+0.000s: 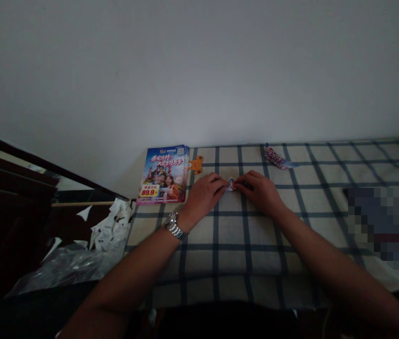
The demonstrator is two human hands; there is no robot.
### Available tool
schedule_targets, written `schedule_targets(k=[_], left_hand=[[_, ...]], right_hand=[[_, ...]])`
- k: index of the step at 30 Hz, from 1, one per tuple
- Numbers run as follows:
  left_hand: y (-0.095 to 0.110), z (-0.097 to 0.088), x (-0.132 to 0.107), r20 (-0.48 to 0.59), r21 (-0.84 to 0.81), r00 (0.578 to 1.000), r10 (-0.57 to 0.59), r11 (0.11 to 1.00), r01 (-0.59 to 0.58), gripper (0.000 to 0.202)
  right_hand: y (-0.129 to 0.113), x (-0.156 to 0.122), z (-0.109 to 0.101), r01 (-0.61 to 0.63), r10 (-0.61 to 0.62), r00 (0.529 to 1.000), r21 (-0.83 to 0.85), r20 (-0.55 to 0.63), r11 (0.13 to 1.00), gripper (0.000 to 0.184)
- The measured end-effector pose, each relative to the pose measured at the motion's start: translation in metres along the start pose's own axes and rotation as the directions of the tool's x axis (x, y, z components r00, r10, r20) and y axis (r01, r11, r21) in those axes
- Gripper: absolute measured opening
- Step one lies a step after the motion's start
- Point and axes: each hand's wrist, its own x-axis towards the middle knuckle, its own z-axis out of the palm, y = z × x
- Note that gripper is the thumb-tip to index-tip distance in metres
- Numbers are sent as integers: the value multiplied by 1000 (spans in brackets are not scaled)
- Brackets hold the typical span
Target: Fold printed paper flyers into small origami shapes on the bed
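Checked cloth meets a pale wall along its far edge, open room to the right, as the left hand and right hand pinch a small printed piece between them mid-cloth, its shape partly hidden, indistinct.

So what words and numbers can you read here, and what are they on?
"89.9": on the yellow label of the top leaflet.
Leaflet title and other Chinese lettering: too blurred to quote surely.
Small folded paper, far folded piece: any print too small to read.
Watch: too small to read.
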Motion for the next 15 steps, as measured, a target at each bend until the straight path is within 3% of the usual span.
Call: schedule_targets(k=[15], left_hand=[[-3,3,2,15,-52,1000,23,998,-22,20]], right_hand=[[0,-1,2,45,-46,999,-44,-19,998,21]])
